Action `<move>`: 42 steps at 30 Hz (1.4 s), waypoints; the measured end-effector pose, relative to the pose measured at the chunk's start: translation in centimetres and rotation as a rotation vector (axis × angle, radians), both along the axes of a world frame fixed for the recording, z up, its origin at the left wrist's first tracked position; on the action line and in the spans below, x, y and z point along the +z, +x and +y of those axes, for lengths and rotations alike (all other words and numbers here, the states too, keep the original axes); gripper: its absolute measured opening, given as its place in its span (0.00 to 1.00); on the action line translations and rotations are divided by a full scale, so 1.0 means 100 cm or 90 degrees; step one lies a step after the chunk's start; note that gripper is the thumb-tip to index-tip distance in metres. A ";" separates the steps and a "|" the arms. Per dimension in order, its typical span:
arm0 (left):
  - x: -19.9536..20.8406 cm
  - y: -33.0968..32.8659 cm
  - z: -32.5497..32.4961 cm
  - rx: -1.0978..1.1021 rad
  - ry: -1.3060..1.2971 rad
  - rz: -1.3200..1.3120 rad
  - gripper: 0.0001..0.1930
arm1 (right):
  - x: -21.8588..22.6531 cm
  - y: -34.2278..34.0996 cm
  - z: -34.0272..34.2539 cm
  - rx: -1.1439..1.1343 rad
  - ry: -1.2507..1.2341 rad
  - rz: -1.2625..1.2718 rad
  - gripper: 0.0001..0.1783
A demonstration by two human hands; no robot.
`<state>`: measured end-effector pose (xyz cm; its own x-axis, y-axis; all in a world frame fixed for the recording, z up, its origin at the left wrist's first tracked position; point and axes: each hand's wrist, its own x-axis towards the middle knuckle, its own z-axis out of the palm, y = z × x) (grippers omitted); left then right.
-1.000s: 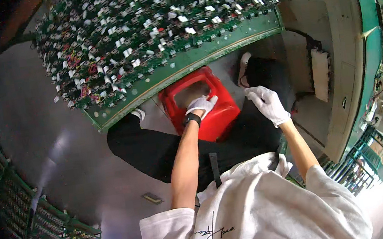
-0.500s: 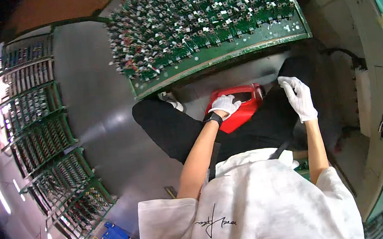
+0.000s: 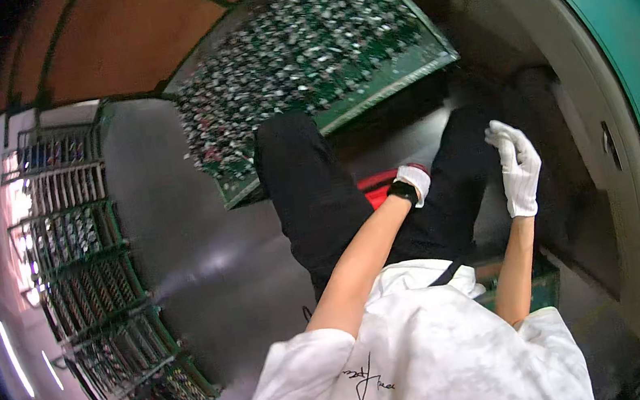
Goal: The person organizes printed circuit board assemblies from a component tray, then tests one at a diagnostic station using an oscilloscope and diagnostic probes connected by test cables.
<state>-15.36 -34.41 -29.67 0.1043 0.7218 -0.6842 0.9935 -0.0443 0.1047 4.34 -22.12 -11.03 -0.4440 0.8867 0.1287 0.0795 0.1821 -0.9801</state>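
Red object [image 3: 375,197], smooth and glossy, low between knees in black trousers [image 3: 303,186]; mostly hidden by left arm and thighs. Left forearm slants inward; left hand [image 3: 416,181] at red object's right side (white glove, black wristband [image 3: 402,192]), fingers foreshortened, grip cannot be told. Right forearm near upright; right hand [image 3: 519,169], ribbed white glove, raised beside right thigh, fingers loosely bent, close together; cannot tell whether fingertips pinch anything. Beyond knees: green tray [image 3: 391,92], bristly with small circuit boards [image 3: 299,47].
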 end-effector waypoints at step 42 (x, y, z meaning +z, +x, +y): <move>-0.137 0.095 0.257 -0.173 -0.156 -0.419 0.24 | -0.165 0.130 -0.366 -1.159 -0.433 -0.356 0.17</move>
<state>-5.84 -8.76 -43.35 0.7003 0.4472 -0.5565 0.6796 -0.1787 0.7115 17.32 -58.75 -27.50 0.9822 0.0961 -0.1615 -0.0324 -0.7602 -0.6489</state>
